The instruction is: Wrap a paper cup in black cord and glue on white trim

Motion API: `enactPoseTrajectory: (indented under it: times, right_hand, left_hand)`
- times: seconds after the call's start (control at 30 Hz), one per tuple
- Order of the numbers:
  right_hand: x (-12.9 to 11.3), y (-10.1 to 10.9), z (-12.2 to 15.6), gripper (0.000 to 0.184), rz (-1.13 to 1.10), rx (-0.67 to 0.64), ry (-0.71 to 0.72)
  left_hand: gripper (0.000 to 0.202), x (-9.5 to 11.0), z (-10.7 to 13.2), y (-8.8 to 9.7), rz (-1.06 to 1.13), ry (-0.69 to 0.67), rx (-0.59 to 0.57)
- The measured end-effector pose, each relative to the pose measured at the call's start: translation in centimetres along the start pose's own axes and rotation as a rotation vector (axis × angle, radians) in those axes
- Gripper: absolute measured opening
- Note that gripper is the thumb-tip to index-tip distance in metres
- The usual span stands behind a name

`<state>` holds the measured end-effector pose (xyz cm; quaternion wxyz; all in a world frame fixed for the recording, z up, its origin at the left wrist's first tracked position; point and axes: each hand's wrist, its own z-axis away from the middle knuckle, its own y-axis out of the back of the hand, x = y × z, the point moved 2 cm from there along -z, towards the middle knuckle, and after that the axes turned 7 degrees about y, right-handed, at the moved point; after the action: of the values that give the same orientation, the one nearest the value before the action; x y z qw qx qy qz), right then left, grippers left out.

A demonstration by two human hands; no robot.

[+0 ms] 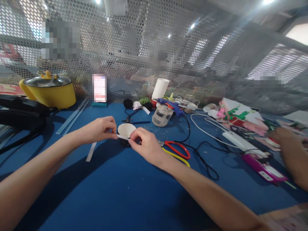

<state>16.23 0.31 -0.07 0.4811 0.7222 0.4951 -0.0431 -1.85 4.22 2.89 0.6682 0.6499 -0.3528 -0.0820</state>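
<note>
My left hand (103, 130) pinches one end of a white paper strip (123, 137), its tail hanging below the hand. With thumb and finger, my right hand (145, 142) closes on the strip a short way to the right. The stretch between both hands runs level across the front of a cup (127, 129), white inside and dark outside, standing on the blue table. Whether the strip touches the cup I cannot tell. Close to my right hand lie scissors (178, 150) with red and yellow handles, their blades partly hidden behind the hand.
A blue glue gun (171, 106) rests on a clear jar (161, 116), its black cord trailing right. Behind are pliers (128, 119) and stacked paper cups (160, 88). A yellow pot (51, 91) and a phone (99, 88) stand left. At right, another person's hand (280, 136) is near a power strip (237, 142).
</note>
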Motion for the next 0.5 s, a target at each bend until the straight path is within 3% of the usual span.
enactPoseTrajectory:
  times: [0.13, 0.5]
  right_hand:
    - [-0.04, 0.13, -0.07, 0.014, 0.007, -0.016, 0.004]
    - [0.07, 0.11, -0.21, 0.013, 0.034, -0.021, 0.003]
  left_hand:
    - [0.022, -0.25, -0.07, -0.15, 0.025, -0.087, 0.026]
    - [0.02, -0.2, -0.21, -0.4, 0.092, -0.131, 0.032]
